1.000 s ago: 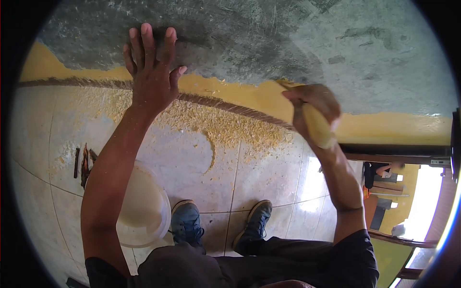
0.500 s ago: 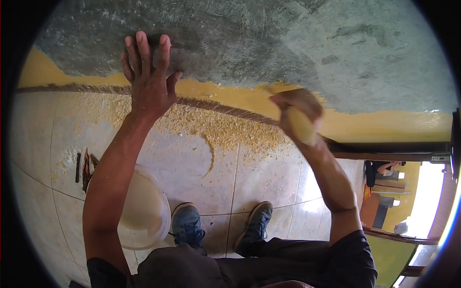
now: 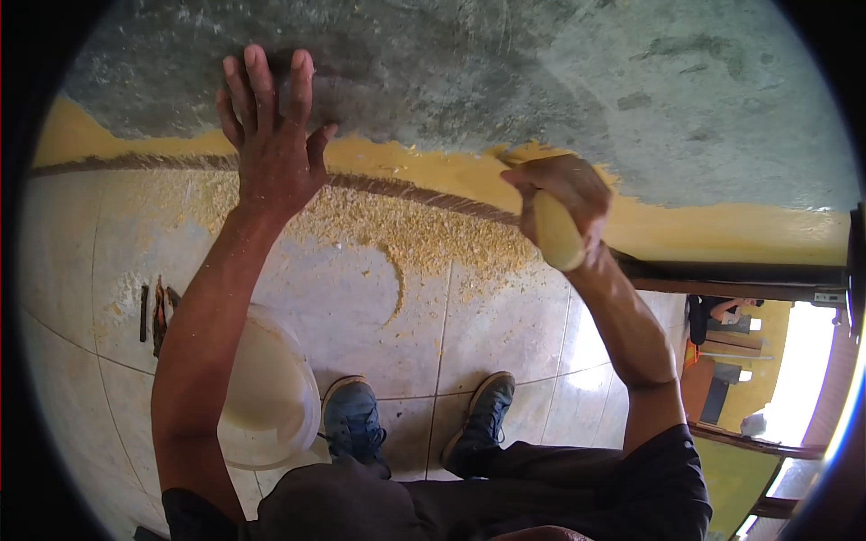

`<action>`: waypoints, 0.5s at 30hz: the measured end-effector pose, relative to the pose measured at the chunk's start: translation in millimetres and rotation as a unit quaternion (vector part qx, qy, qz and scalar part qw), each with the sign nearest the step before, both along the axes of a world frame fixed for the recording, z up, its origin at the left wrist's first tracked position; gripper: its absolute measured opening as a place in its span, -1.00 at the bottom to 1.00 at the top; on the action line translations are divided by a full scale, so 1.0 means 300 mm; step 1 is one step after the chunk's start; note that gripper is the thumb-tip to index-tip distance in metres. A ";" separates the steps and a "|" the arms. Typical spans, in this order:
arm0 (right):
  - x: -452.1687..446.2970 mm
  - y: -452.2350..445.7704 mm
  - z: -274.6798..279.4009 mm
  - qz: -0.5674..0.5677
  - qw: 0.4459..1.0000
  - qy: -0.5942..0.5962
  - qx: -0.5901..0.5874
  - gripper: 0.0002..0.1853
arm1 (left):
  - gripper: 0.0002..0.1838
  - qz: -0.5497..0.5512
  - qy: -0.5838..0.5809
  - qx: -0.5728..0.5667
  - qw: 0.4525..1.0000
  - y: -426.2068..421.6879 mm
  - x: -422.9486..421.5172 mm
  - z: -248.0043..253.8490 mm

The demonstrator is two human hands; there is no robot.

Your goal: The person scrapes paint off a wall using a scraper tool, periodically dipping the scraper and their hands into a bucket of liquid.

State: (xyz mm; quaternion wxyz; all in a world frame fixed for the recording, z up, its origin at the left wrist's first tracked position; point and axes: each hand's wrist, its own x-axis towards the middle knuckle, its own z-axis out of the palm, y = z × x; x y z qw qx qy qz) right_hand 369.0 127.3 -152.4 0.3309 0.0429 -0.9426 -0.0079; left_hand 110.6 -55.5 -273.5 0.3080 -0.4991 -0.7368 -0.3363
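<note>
My left hand point(image 3: 278, 167) presses flat on the grey wall point(image 3: 433, 81), fingers spread, with its heel over the yellow paint band. In my right hand point(image 3: 570, 194) is a scraper point(image 3: 557, 236); its thick pale-yellow handle sticks out of my fist toward me. The scraper's front end meets the ragged edge of the yellow paint point(image 3: 451, 171), though my fingers mostly hide the blade. Bare grey wall shows above that edge. Paint flakes point(image 3: 424, 239) are heaped along the foot of the wall below my hands.
A pale round bucket point(image 3: 302, 361) stands by my left forearm. Dark stick-like tools point(image 3: 144, 314) lie left of it on the tiled floor point(image 3: 352, 302). My shoes point(image 3: 354, 419) are on the tiles. To the right, a doorway shows a seated person point(image 3: 713, 311) in another room.
My right hand and the scraper have shifted slightly, staying at the paint edge. My left hand remains on the wall, sitting a little higher and further left in view.
</note>
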 end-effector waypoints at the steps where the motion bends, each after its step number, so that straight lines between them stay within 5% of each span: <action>1: -0.001 -0.036 0.060 -0.008 1.000 0.002 0.020 -0.95 | -0.01 0.002 -0.003 -0.001 1.000 -0.004 0.005 -0.003; 4: 0.004 -0.050 0.064 -0.056 0.996 0.056 0.029 -0.90 | 0.01 -0.004 -0.012 -0.002 1.000 -0.002 0.010 0.004; 6: 0.030 0.017 -0.053 0.024 0.999 0.009 -0.020 -0.85 | 0.02 -0.005 -0.014 0.005 1.000 0.004 0.007 0.000; 9: 0.018 0.002 -0.071 -0.013 0.998 -0.059 0.015 -0.87 | 0.02 0.003 -0.025 -0.007 1.000 0.001 0.007 0.000; 15: 0.014 -0.013 -0.035 -0.023 0.998 0.048 0.032 -0.94 | 0.04 0.002 -0.025 -0.005 1.000 0.002 0.008 -0.002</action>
